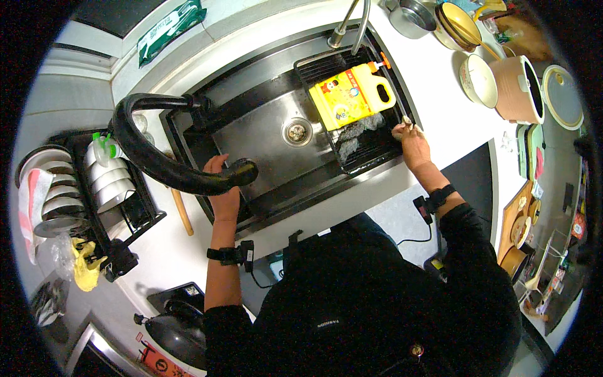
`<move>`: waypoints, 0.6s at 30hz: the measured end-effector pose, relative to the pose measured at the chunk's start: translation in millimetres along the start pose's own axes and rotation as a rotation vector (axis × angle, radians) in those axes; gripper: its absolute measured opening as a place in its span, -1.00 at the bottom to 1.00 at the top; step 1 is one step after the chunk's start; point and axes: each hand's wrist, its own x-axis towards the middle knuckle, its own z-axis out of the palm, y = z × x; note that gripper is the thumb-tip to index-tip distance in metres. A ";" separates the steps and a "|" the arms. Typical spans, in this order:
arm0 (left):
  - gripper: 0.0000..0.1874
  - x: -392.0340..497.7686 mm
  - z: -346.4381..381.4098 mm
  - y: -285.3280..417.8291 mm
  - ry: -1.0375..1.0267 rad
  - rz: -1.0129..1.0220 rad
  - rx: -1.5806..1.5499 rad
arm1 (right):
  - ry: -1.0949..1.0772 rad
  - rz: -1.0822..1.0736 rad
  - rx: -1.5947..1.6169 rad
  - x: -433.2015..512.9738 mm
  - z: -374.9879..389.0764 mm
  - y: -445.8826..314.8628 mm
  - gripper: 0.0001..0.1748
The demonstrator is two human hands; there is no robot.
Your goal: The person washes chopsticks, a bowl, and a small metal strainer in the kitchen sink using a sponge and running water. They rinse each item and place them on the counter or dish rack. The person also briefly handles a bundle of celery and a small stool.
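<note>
My left hand (pixel 223 188) reaches to the left end of the dark metal sink (pixel 264 160), partly hidden behind the thick black curved faucet spout (pixel 155 169); whether it grips anything is hidden. My right hand (pixel 411 139) is at the sink's right rim, its fingers closed on a small pale cloth (pixel 408 122). Between them, a black wire rack (pixel 325 68) spans the right part of the sink. On it lies a yellow plastic jug (pixel 346 100) with an orange pump top, and beside the jug are grey scouring pads (pixel 351 139). A drain strainer (pixel 297 132) shows in the basin.
On the left stand a black dish rack (pixel 96 207) with white bowls, and a wooden handle (pixel 181 212). To the right are a metal pot (pixel 412 21), stacked yellow bowls (pixel 459 28), a patterned bowl (pixel 478 81) and a pinkish container (pixel 516 89). A green packet (pixel 172 30) lies behind the sink.
</note>
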 end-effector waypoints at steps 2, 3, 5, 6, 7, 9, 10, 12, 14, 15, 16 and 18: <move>-0.60 1.6 2.7 -0.2 0.001 0.027 0.014 | 0.083 0.004 0.126 9.4 -0.4 0.9 -0.49; -0.61 2.0 5.3 -0.2 0.007 0.038 0.009 | 0.153 -0.006 0.192 19.9 -0.5 0.6 -0.48; -0.64 1.4 11.7 0.8 -0.008 0.014 0.003 | 0.254 -0.007 0.247 45.2 -1.3 -0.6 -0.47; -0.66 0.4 15.0 2.0 -0.017 0.000 -0.002 | 0.282 0.003 0.238 60.0 -2.1 -2.8 -0.46; -0.67 -0.7 17.9 3.5 -0.017 -0.002 -0.015 | 0.286 0.029 0.231 71.5 -1.9 -7.2 -0.46; -0.70 -2.8 22.4 6.7 -0.030 -0.021 -0.043 | 0.295 -0.007 0.259 90.7 -8.0 -8.6 -0.47; -0.70 -3.7 23.6 7.9 -0.044 -0.020 -0.042 | 0.312 -0.030 0.223 93.0 -11.6 -8.4 -0.48; -0.70 -6.1 23.7 9.2 -0.079 -0.060 -0.057 | 0.174 -0.059 0.192 84.1 -20.0 -3.9 -0.55; -0.70 -7.6 22.1 7.7 -0.091 -0.075 -0.058 | 0.001 -0.039 0.211 59.1 -27.6 5.7 -0.61; -0.70 -8.0 21.4 6.1 -0.101 -0.085 -0.067 | -0.067 -0.023 0.211 40.5 -30.0 10.3 -0.64; -0.70 -8.3 20.8 3.9 -0.108 -0.082 -0.048 | -0.138 -0.003 0.209 22.6 -30.9 14.2 -0.67; -0.71 -7.8 20.5 -2.0 -0.121 -0.098 -0.015 | 0.053 -0.053 0.118 -2.8 -25.9 10.3 -0.71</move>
